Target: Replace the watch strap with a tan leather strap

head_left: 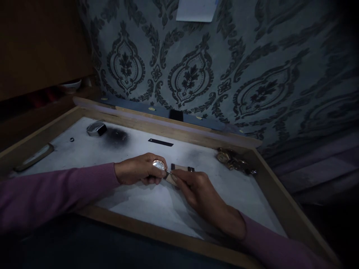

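My left hand (143, 169) is closed around a round wristwatch (159, 164), its face turned up toward me. A light-brown strap (171, 180) reaches from the watch's side and passes under the fingers of my right hand (198, 186). Those fingers are pinched on a thin metal tool (168, 172), whose tip meets the watch's edge where the strap joins; most of the tool is hidden in my grip. Just behind my right hand lies a loose strap piece (179, 167) with a dark buckle, flat on the white surface.
A shallow wooden tray (134, 224) with raised sides surrounds the work. Inside are a grey-banded watch (97, 128), a small black ring (72, 139), a black flat strip (160, 142), a long framed piece (35, 157) and a heap of watches (234, 161). Patterned wallpaper (190, 71) rises behind.
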`<state>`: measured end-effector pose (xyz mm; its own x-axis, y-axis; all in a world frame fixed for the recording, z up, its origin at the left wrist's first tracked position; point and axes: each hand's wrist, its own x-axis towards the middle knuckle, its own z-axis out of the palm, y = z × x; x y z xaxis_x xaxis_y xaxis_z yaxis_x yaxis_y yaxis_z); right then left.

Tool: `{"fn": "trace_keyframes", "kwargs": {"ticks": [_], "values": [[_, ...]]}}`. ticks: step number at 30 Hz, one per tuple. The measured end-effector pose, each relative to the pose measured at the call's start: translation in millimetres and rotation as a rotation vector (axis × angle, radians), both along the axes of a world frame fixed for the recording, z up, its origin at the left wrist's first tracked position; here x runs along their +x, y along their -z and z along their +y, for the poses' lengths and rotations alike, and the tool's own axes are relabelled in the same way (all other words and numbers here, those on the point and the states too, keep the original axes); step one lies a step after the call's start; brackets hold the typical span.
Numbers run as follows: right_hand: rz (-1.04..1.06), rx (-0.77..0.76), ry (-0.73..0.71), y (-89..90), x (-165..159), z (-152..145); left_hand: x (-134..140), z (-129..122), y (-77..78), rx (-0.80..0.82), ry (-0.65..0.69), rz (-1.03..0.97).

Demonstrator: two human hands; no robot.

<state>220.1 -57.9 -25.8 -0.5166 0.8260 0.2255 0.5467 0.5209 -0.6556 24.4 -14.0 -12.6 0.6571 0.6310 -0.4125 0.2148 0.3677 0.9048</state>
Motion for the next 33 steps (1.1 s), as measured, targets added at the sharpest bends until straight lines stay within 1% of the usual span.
{"fn": "trace_keyframes", "kwargs": {"ticks": [15, 21, 29, 33], "values": [[0.025, -0.002, 0.019, -1.2, -1, -1, 1, 0, -2.3, -0.018, -0.022, -0.002], [0.009, 0.01, 0.033, -2.2, -2, -3, 0, 2, -1.4, -0.025, 0.002, -0.021], [0.004, 0.035, 0.029, -4.1, -2, -4, -1, 2, -11.1, -0.048, 0.027, 0.026], [-0.001, 0.047, 0.036, -3.1, -2, -4, -1, 3, -12.3, -0.039, 0.025, 0.035]]}}
